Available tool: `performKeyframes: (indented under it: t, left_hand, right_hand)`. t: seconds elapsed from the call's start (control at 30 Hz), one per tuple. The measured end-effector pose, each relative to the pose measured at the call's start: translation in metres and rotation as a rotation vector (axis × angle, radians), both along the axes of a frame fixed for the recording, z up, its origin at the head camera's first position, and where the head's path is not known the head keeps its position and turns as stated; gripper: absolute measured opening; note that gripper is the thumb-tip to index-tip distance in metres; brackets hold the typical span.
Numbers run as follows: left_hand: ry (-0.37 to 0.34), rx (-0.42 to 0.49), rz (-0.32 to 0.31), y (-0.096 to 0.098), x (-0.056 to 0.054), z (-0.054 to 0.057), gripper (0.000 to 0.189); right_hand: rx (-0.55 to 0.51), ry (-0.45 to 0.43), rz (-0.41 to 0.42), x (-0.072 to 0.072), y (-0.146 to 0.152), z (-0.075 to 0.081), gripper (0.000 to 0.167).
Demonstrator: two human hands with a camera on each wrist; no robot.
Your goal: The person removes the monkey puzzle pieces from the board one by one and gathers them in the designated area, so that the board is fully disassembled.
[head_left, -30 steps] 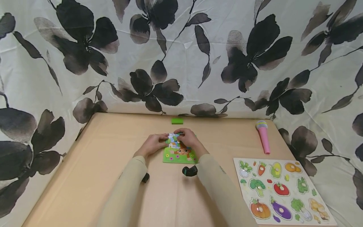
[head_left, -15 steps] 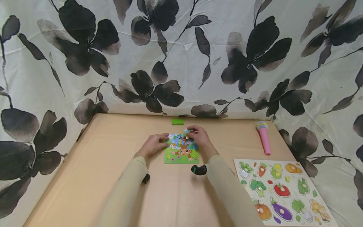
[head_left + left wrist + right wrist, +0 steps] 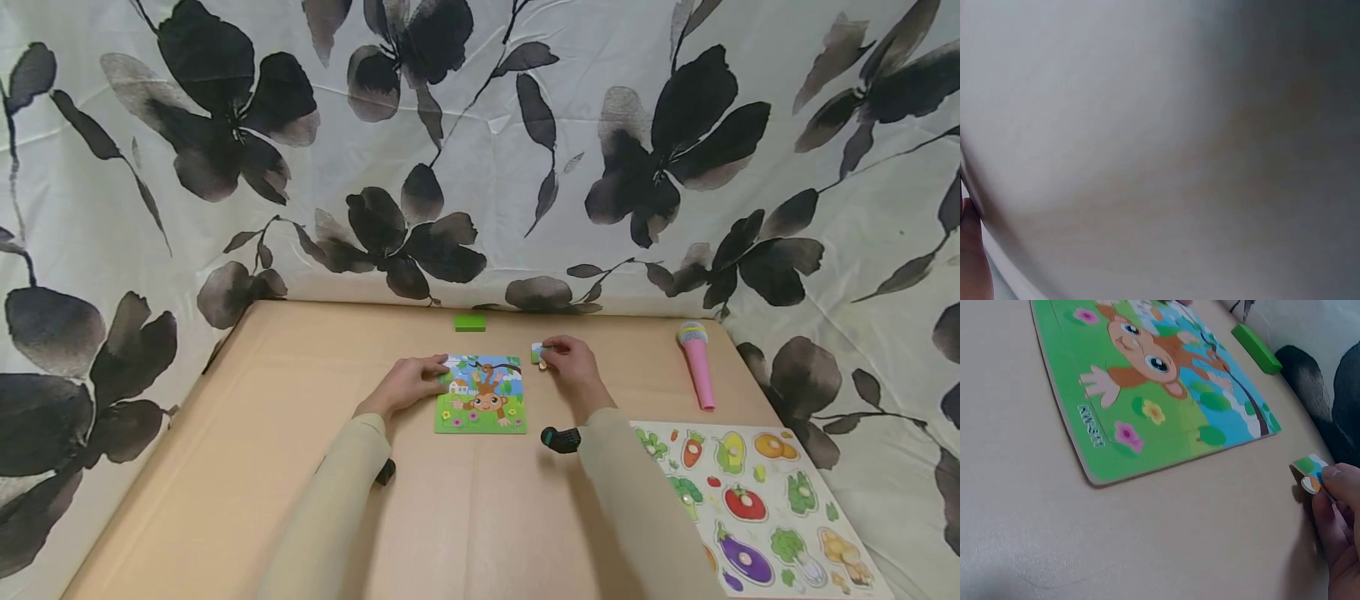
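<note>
A square jigsaw puzzle (image 3: 480,421) with a monkey hanging from a branch lies flat in the middle of the table. At its left edge, my left hand (image 3: 408,383) touches the board with fingertips and thumb stretched toward it. Just beyond the puzzle's upper right corner, my right hand (image 3: 576,371) pinches a small puzzle piece (image 3: 1311,466) between thumb and fingers. Blue, green and orange show on the piece, which is held close over the table. Blurred pale surface fills most of the left wrist view, with part of a finger (image 3: 974,256) at its lower left.
A green block (image 3: 470,323) sits behind the puzzle at the table's back edge. Over to the right are a pink toy microphone (image 3: 698,367) and a white vegetable board (image 3: 765,467), partly covered by the right sleeve. Floral cloth (image 3: 480,142) hangs behind the table.
My right hand has moved from over the puzzle out to the right, carrying a small piece away from it. The left hand has stayed at the puzzle's left edge.
</note>
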State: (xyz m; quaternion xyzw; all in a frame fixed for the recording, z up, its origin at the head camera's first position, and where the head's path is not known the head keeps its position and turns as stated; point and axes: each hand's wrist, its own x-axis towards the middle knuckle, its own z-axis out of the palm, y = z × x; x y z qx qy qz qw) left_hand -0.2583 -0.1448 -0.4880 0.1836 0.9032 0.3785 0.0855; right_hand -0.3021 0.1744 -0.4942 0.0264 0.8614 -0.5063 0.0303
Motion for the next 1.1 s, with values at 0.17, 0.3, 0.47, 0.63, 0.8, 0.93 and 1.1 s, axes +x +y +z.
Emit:
performKeyframes:
  t: [0.17, 0.3, 0.47, 0.63, 0.8, 0.93, 1.1]
  left_hand:
    - [-0.007, 0.006, 0.008, -0.001, -0.001, -0.001, 0.037]
    - [-0.008, 0.003, 0.012, -0.001, -0.002, -0.002, 0.037]
    - [-0.026, -0.004, 0.018, 0.0, -0.004, -0.001, 0.037]
    - [-0.045, -0.022, 0.02, 0.001, -0.005, -0.001, 0.036]
    - [-0.039, -0.045, 0.012, 0.001, -0.006, -0.001, 0.036]
    - [-0.043, -0.048, 0.011, 0.001, -0.006, -0.001, 0.037]
    - [-0.044, -0.045, 0.011, 0.002, -0.006, -0.001, 0.037]
  right_hand:
    - [0.048, 0.003, 0.029, -0.001, 0.003, 0.0, 0.028]
    - [0.037, 0.001, 0.037, -0.003, 0.001, 0.002, 0.03]
    - [0.018, -0.002, 0.017, -0.006, -0.002, 0.0, 0.03]
    - [0.043, 0.027, -0.021, -0.007, -0.007, -0.004, 0.03]
    - [0.14, 0.085, 0.0, -0.008, -0.01, -0.005, 0.033]
    - [0.195, 0.098, 0.014, -0.007, -0.011, -0.003, 0.033]
    - [0.225, 0.094, 0.009, -0.007, -0.012, -0.003, 0.032]
